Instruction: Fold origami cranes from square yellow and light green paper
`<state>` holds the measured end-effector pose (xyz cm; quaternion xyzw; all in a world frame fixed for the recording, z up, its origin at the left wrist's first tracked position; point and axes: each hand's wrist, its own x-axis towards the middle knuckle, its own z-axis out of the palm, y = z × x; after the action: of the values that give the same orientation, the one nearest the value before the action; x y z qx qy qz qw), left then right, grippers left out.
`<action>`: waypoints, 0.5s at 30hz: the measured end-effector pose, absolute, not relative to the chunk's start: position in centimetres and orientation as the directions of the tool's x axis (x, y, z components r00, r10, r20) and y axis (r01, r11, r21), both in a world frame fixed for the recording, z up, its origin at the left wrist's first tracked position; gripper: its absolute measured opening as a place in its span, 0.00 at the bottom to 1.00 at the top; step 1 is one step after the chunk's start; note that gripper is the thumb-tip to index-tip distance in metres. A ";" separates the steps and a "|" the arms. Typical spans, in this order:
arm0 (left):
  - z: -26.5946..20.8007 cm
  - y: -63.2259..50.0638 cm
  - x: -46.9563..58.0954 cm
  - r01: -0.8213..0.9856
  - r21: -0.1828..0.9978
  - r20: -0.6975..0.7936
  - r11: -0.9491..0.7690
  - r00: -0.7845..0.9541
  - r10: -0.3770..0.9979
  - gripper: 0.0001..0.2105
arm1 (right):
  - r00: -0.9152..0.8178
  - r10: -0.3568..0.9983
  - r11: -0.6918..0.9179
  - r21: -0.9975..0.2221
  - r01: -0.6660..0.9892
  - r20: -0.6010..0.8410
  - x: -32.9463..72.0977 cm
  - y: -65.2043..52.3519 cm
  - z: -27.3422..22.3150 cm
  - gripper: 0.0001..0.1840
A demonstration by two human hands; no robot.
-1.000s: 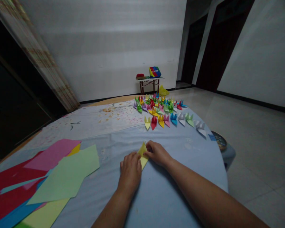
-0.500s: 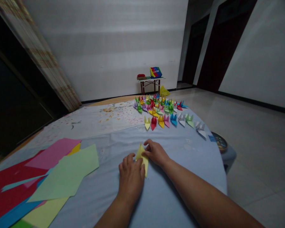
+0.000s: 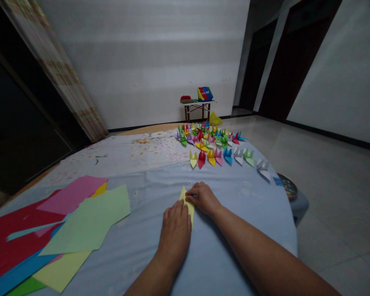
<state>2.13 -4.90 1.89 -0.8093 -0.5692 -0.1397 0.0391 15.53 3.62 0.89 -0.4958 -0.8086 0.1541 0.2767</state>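
A narrow folded piece of yellow paper point(image 3: 190, 210) lies on the blue tablecloth with its point facing away from me. My left hand point(image 3: 175, 224) rests flat across its left side, fingers stretched out and close together, covering much of the lower part. On the right edge, near the tip, my right hand point(image 3: 202, 198) has thumb and forefinger closed on the paper. Beyond the hands stands a row of folded paper cranes, with a pale yellow crane point(image 3: 193, 159) and a red crane point(image 3: 201, 159) closest to the yellow piece.
Loose coloured sheets overlap at the left, a pale green sheet point(image 3: 92, 220) on top. Many more paper cranes point(image 3: 203, 135) crowd the far right of the round table. A stool point(image 3: 300, 205) holding a round tin stands past the right edge. A small table point(image 3: 199, 103) is by the wall.
My left hand has slid slightly right and its fingers have flattened onto the yellow paper, which now looks narrower. The right hand's fingers have closed on its edge. The view has shifted slightly.
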 end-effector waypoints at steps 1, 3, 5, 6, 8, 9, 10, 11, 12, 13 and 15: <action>2.0 -4.9 2.1 0.932 0.106 0.265 -0.348 0.311 0.913 0.13 | -0.356 0.886 0.462 -0.518 0.720 0.296 15.5 3.6 0.8 0.08; 2.2 -4.9 2.1 0.930 0.122 0.254 -0.347 0.309 0.917 0.13 | -0.360 0.886 0.463 -0.512 0.724 0.292 15.5 3.7 0.7 0.09; 2.2 -4.9 2.0 0.928 0.129 0.255 -0.348 0.308 0.916 0.13 | -0.364 0.888 0.460 -0.510 0.727 0.282 15.5 3.7 0.7 0.10; 2.1 -4.9 2.0 0.928 0.129 0.261 -0.350 0.309 0.915 0.14 | -0.365 0.889 0.458 -0.510 0.728 0.276 15.5 3.7 0.6 0.10; 1.7 -4.9 1.7 0.926 0.130 0.275 -0.355 0.310 0.910 0.15 | -0.369 0.890 0.456 -0.507 0.732 0.268 15.5 3.8 0.6 0.10; 1.5 -4.9 1.6 0.924 0.131 0.283 -0.358 0.312 0.907 0.16 | -0.369 0.890 0.455 -0.505 0.733 0.267 15.5 3.8 0.7 0.10; 1.2 -4.9 1.5 0.923 0.132 0.292 -0.361 0.312 0.904 0.16 | -0.369 0.890 0.455 -0.504 0.734 0.266 15.5 3.8 0.7 0.10; 0.9 -4.9 1.5 0.924 0.131 0.300 -0.360 0.309 0.902 0.16 | -0.368 0.891 0.454 -0.504 0.735 0.267 15.5 3.8 0.7 0.11; 0.7 -4.8 1.4 0.927 0.128 0.308 -0.352 0.300 0.903 0.17 | -0.366 0.891 0.453 -0.504 0.735 0.268 15.5 3.8 0.6 0.11; 0.6 -4.8 1.4 0.932 0.122 0.311 -0.340 0.290 0.905 0.17 | -0.365 0.892 0.452 -0.503 0.736 0.268 15.5 3.8 0.6 0.11; 0.5 -4.8 1.4 0.942 0.110 0.298 -0.318 0.274 0.914 0.18 | -0.362 0.891 0.454 -0.502 0.736 0.274 15.5 3.9 0.5 0.10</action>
<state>1.45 -4.82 0.53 -0.7968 -0.5823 -0.1548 0.0443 15.45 3.91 0.52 -0.5010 -0.8118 0.1484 0.2605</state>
